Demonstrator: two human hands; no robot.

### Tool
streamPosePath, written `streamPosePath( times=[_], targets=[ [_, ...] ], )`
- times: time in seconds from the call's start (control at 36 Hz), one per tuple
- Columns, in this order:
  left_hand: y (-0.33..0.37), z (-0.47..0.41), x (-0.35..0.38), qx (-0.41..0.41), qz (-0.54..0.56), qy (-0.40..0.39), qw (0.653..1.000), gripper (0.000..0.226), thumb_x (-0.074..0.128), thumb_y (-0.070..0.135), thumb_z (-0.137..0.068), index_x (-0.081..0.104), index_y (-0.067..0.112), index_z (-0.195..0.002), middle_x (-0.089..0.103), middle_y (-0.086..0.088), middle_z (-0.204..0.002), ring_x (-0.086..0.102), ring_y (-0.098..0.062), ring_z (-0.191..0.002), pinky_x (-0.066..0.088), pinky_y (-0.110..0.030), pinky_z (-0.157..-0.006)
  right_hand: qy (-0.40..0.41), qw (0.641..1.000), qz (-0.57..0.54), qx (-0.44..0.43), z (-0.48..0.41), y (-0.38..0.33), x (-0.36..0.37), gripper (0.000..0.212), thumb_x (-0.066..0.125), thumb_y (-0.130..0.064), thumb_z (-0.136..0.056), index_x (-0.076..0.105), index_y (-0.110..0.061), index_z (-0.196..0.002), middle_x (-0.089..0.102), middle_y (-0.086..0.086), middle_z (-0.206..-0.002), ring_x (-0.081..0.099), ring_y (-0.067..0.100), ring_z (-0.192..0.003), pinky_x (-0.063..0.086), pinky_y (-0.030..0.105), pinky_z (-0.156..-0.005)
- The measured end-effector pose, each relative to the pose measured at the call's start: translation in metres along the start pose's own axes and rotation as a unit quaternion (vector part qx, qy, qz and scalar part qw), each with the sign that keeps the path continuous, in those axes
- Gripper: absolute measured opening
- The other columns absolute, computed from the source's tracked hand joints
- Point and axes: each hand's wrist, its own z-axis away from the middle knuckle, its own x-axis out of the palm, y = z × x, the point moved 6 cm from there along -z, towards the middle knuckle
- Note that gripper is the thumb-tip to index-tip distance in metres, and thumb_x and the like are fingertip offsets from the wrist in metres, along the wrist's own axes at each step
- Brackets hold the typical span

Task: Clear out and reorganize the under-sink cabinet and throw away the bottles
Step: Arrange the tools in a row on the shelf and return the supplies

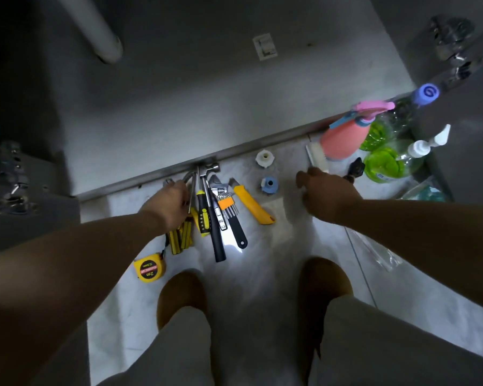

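A: Your left hand is down on the row of tools. Its fingers are bent onto the yellow-and-black screwdrivers and a thin metal shaft. I cannot tell whether you grip one or only touch them.

B: Just right of that hand you have the hammer, the adjustable wrench, the hex keys in an orange holder and the yellow utility knife. They lie side by side on the pale floor. The yellow tape measure lies near your left forearm, on your side of the tools.

A: Your right hand hovers well apart from the left, back up and fingers curled under. A small black thing pokes out just past the knuckles, and I cannot tell whether you hold it.

B: Between your hands sit a white plastic nut and a blue fitting.

A: The bottles stand beyond your right hand and off to its right. The pink spray bottle is nearest, just beside a white brush. The green bottles are right of the pink one, and the clear bottle with a blue cap is farthest.

B: Past both hands, over the metal sill, is the cabinet floor.
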Motion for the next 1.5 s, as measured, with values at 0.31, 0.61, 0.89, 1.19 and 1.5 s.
streamPosePath(
  times=[0.31,0.61,0.89,1.19,1.5],
  targets=[
    [-0.088,0.056,0.046,-0.175,-0.045,-0.121,0.976,0.072,0.074,0.040,-0.083,0.040,0.009,-0.139,0.045,-0.014,-0.135,0.046,-0.034,-0.128,0.045,-0.041,-0.107,-0.150,0.963,-0.103,-0.197,0.001,-0.125,0.041,0.013,0.056,-0.017,-0.090,0.062,-0.020,-0.101,0.056,-0.007,-0.097,0.058,0.014,-0.088,0.041,0.026,-0.070],
    [-0.108,0.063,0.059,-0.197,0.042,-0.077,0.976,0.045,0.069,0.053,-0.078,0.059,0.026,-0.112,0.054,-0.010,-0.122,0.048,-0.033,-0.119,0.048,-0.037,-0.093,-0.189,0.960,-0.115,-0.174,-0.004,-0.131,0.053,0.013,0.054,-0.016,-0.092,0.059,-0.028,-0.089,0.058,-0.013,-0.088,0.059,0.007,-0.076,0.044,0.020,-0.061],
    [-0.038,0.050,0.026,-0.190,0.553,-0.185,0.790,0.022,0.068,0.030,-0.090,0.066,0.015,-0.107,0.070,-0.012,-0.103,0.070,-0.024,-0.092,0.060,-0.036,-0.077,-0.161,0.932,-0.297,-0.132,0.004,-0.135,0.020,0.036,0.070,-0.026,-0.089,0.051,-0.023,-0.119,0.062,-0.004,-0.089,0.064,0.015,-0.081,0.050,0.033,-0.072],
    [0.060,0.034,0.031,-0.070,0.534,-0.219,0.814,0.031,0.066,0.032,-0.097,0.069,0.011,-0.120,0.075,-0.012,-0.113,0.074,-0.023,-0.103,0.061,-0.042,-0.087,-0.108,0.895,-0.432,0.037,0.010,-0.086,0.014,0.019,0.065,-0.027,-0.094,0.052,-0.018,-0.104,0.068,0.016,-0.091,0.069,0.028,-0.068,0.057,0.036,-0.057],
    [0.007,0.010,0.023,-0.096,0.234,0.005,0.967,0.037,0.076,0.033,-0.088,0.054,0.013,-0.109,0.063,-0.006,-0.108,0.063,-0.024,-0.101,0.055,-0.042,-0.091,-0.145,0.981,-0.100,0.083,-0.006,-0.015,0.026,0.028,0.058,-0.023,-0.093,0.058,-0.021,-0.120,0.061,0.010,-0.117,0.060,0.028,-0.104,0.049,0.032,-0.074]
  ],
)
